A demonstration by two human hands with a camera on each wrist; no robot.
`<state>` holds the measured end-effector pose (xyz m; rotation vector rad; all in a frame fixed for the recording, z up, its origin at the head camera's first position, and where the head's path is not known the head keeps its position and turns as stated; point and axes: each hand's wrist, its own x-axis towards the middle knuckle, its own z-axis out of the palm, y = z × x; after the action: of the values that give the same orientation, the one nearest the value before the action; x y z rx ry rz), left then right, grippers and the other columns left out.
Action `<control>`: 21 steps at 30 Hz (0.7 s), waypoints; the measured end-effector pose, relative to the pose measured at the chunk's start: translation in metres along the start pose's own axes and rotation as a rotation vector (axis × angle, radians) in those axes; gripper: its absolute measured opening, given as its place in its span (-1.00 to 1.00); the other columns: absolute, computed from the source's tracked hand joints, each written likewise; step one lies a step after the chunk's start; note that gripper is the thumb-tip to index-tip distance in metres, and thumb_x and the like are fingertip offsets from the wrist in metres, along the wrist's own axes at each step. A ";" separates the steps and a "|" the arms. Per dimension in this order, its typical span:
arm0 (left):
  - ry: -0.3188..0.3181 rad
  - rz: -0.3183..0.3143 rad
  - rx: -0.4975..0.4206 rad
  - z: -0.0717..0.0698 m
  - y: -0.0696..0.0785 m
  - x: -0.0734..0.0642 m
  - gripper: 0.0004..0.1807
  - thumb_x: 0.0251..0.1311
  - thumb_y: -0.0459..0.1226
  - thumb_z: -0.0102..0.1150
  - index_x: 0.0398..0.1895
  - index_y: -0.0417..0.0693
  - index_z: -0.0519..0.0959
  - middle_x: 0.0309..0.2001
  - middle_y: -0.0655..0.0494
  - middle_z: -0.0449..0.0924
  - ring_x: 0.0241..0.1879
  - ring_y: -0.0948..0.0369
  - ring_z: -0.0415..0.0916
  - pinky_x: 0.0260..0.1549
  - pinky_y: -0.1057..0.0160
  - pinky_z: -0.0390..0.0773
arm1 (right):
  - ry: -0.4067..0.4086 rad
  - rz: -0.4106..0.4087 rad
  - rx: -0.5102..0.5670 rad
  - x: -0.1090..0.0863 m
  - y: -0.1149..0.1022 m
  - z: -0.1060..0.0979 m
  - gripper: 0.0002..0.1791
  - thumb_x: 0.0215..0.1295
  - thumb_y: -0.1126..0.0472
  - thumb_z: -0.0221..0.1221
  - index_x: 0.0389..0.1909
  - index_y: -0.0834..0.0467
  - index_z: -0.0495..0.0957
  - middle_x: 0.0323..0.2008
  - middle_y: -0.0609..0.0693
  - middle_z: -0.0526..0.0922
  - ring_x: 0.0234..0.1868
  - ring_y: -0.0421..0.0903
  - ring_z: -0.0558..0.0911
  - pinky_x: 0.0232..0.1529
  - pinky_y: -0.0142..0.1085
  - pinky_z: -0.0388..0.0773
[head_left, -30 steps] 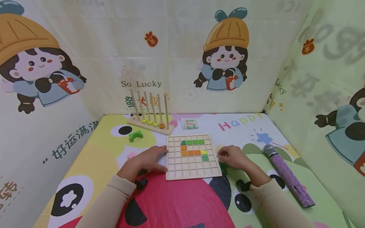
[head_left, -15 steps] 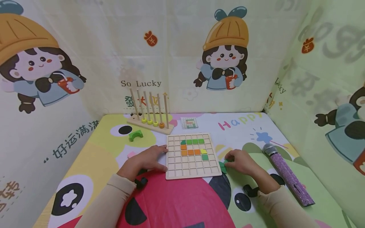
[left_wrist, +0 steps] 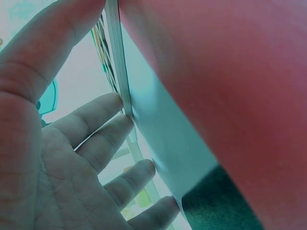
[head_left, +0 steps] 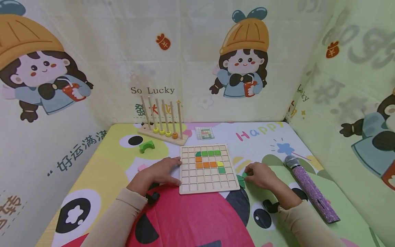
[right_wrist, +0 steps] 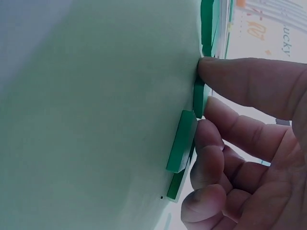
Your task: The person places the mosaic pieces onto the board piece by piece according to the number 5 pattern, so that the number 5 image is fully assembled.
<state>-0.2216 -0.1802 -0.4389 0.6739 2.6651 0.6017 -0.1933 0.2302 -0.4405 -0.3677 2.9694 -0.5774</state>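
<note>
A square wooden grid board (head_left: 203, 182) lies in the middle of the table in the head view. Orange, green and yellow tiles (head_left: 206, 165) fill some of its squares. My left hand (head_left: 158, 172) rests at the board's left edge, thumb and fingers spread, fingertips touching the rim. Just right of the board, my right hand (head_left: 262, 175) pinches a green tile (right_wrist: 199, 98) between thumb and index finger, low over the tablecloth. Other loose green tiles (right_wrist: 181, 143) lie around those fingertips; the remaining fingers of that hand are curled.
Behind the board lies a small pattern card (head_left: 204, 133). A wooden peg stand (head_left: 163, 135) with yellow and orange beads stands back left, near a green arch block (head_left: 147, 146). A purple glitter microphone (head_left: 314, 192) lies at the right. Printed cloth walls (head_left: 191, 61) enclose the table.
My right hand has moved right from the board's edge, uncovering green tiles beside the board, and has stayed there over the last half second. The left hand and board have kept their place.
</note>
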 end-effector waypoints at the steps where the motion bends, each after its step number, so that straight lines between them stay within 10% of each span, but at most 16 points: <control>1: 0.000 0.001 0.002 0.000 0.000 0.000 -0.05 0.06 0.05 0.53 0.50 -0.09 0.39 0.61 0.01 0.19 0.55 -0.06 0.17 0.49 -0.08 0.26 | 0.002 -0.002 0.001 0.000 0.000 0.000 -0.76 0.07 0.19 0.46 -0.24 0.17 0.70 -0.35 -0.06 0.72 -0.28 -0.11 0.63 -0.23 -0.13 0.58; 21: -0.008 -0.006 0.019 0.001 -0.002 0.002 -0.05 0.04 0.05 0.54 0.50 -0.05 0.40 0.61 0.01 0.20 0.55 -0.07 0.18 0.48 -0.11 0.28 | 0.003 -0.079 0.132 0.004 -0.004 -0.003 -0.92 0.24 0.31 0.31 -0.25 0.15 0.64 -0.38 -0.07 0.65 -0.36 -0.14 0.49 -0.30 -0.23 0.45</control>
<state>-0.2232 -0.1807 -0.4413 0.6723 2.6678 0.5718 -0.1971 0.2265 -0.4365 -0.4739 2.9100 -0.7785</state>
